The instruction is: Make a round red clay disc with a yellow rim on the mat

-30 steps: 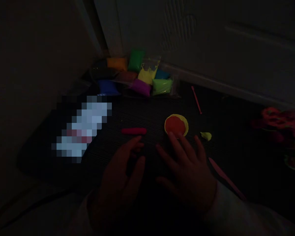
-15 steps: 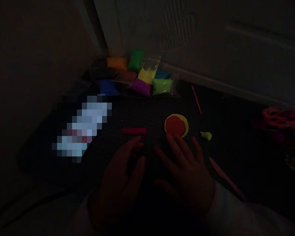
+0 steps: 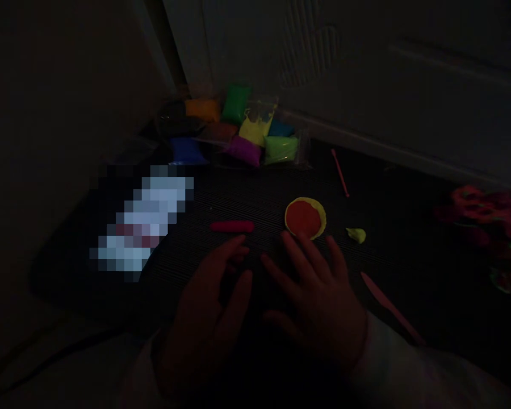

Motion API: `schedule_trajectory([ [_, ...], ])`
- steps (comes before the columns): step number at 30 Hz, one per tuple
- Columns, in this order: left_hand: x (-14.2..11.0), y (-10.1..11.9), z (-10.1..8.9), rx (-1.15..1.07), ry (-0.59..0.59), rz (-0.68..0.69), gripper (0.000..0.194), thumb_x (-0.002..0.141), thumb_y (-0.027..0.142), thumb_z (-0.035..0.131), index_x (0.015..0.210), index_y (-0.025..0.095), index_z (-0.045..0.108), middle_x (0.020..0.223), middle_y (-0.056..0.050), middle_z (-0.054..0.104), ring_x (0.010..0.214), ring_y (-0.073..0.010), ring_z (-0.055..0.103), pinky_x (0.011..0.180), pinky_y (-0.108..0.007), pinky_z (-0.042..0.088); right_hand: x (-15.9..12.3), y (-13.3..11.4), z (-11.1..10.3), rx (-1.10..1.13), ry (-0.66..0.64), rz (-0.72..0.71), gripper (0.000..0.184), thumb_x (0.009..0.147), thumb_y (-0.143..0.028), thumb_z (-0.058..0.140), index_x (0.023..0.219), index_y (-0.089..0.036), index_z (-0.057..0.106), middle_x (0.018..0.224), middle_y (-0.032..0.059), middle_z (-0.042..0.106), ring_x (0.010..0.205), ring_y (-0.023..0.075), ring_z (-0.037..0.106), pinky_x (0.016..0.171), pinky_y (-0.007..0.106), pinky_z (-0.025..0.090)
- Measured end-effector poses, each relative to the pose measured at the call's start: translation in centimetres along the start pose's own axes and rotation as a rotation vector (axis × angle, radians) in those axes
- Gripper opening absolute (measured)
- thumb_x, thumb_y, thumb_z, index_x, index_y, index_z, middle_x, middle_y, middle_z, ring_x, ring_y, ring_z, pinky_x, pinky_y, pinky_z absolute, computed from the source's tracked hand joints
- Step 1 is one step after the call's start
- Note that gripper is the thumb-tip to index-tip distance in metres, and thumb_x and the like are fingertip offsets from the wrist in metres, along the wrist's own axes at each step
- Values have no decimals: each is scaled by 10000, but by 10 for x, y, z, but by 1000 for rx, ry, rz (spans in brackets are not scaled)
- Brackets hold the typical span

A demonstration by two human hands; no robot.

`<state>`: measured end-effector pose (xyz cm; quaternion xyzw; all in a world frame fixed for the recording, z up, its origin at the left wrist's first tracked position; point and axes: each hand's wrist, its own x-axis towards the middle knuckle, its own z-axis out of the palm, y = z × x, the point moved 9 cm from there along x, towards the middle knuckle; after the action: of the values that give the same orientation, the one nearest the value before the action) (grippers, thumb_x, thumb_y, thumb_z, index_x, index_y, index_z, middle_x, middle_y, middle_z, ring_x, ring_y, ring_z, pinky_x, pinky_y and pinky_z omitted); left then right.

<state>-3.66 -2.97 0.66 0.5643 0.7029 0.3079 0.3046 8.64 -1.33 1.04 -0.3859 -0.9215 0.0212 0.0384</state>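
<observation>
Dk table [image 3: 255, 190] w/ pink roll [image 3: 232, 226], yel./red disc [image 3: 303, 217], col. pkts [image 3: 281, 150]

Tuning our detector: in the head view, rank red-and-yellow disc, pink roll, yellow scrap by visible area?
Largest to smallest:
1. Red-and-yellow disc
2. Pink roll
3. Yellow scrap

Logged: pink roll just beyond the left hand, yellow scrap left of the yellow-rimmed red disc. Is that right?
Not quite: in the head view, the yellow scrap lies right of the yellow-rimmed red disc. The pink roll is indeed just beyond the left hand.
</observation>
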Motion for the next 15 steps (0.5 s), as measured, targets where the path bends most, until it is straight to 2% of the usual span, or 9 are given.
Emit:
schedule_trajectory([
  [3,1,1,1,3,-3,11,349,819,269,423,1167,260,402,1078,-30,549,913,-157,546,790,-300,456,0,8,-3,-6,29,84,591,724,-544,464,1243,-269,395,1392,110,239,1247,327,208,955,579,115],
  [7,2,0,1,11,-2,11,348,822,274,420,1168,254,398,1086,-32,542,916,-156,543,795,-300,454,0,-1,2,19,-10,-20,587,748,-535,431,1265,-265,360,1390,106,246,1257,302,197,966,564,111],
  [11,1,0,1,5,-4,13,346,820,273,424,1165,256,400,1094,-32,539,917,-156,542,799,-305,452,-1,9,-1,10,29,96,598,735,-578,418,1247,-270,389,1400,128,207,1269,305,164,966,567,90],
  [15,0,-1,1,2,-12,-2,351,820,276,426,1169,261,395,1099,-30,538,923,-156,541,800,-304,453,0,-1,2,27,-15,-2,592,759,-555,394,1271,-262,351,1393,115,233,1267,287,180,975,551,101],
])
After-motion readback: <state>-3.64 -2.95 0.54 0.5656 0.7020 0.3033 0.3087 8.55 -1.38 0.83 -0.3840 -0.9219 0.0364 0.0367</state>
